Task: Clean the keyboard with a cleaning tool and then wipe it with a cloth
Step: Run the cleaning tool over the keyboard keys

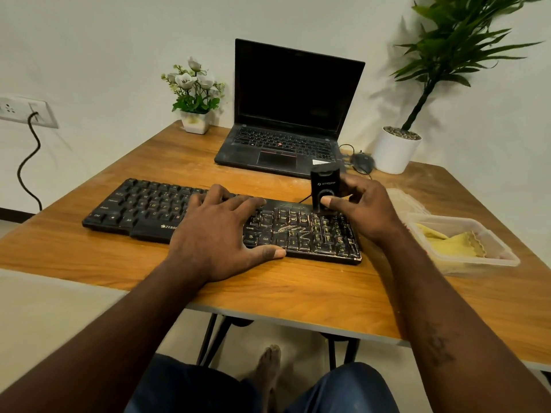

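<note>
2 hands [220, 234] [368, 211], 1 keyboard [134, 204], 1 cleaning tool [323, 181], 1 cloth [447, 244]

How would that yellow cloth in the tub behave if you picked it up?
The cloth would probably hang limp, since it lies crumpled in folds. It looks thin, so it is likely very light. The tub looks like light plastic and might shift as the cloth lifts out.

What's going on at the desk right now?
A person is cleaning the black keyboard. The right hand grips a small black cleaning tool, held upright on the dusty number-pad end. The left hand lies flat on the middle keys, steadying it. The yellow cloth lies in the clear container to the right, so wiping has not started.
</note>
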`<state>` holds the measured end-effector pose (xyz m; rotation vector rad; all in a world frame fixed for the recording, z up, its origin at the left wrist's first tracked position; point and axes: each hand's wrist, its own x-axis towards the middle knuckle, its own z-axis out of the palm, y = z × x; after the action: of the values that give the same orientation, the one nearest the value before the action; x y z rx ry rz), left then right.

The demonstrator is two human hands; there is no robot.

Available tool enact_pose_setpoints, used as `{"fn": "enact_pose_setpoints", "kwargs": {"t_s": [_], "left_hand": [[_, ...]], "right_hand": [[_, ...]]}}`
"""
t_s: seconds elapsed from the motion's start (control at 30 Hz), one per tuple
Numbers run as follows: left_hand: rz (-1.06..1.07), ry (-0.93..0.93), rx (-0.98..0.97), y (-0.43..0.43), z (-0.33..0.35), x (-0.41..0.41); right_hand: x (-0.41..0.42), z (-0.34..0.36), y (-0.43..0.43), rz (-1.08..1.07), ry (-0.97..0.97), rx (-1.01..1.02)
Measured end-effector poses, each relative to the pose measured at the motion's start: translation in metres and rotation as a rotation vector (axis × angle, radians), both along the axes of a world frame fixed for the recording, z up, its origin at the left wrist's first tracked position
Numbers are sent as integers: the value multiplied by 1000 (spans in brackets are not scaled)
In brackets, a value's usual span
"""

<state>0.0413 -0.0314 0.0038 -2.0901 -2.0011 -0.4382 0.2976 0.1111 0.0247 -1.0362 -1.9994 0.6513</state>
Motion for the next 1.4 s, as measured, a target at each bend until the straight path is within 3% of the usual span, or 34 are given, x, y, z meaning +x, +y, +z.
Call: {"fn": "enact_pose_setpoints", "kwargs": {"t_s": [0.13, 0.3, 0.4, 0.57, 0.7, 0.83, 0.97, 1.13, 1.27, 1.4], "left_hand": [[-2, 11, -1, 0, 0, 0], [0, 8, 3, 0, 0, 0], [0, 19, 0, 0, 0, -1], [-10, 20, -14, 0, 1, -4], [-8, 60, -36, 4, 3, -19], [20, 61, -50, 7, 4, -30], [46, 37, -53, 6, 6, -11], [-19, 74, 2, 15, 0, 5], [-57, 81, 1, 20, -4, 5], [-48, 67, 0, 19, -4, 5]], "right_hand": [[-2, 2, 3, -139, -30, 79], [0, 0, 0, -33, -15, 6], [2, 3, 4, -205, -3, 54], [5, 0, 4, -110, 41, -62], [8, 2, 9, -246, 86, -74], [4, -2, 10, -137, 125, -160], [2, 0, 14, -264, 115, -111], [-3, -5, 10, -123, 82, -101], [0, -2, 16, -239, 97, -68], [-3, -5, 9, -73, 53, -38]]}}
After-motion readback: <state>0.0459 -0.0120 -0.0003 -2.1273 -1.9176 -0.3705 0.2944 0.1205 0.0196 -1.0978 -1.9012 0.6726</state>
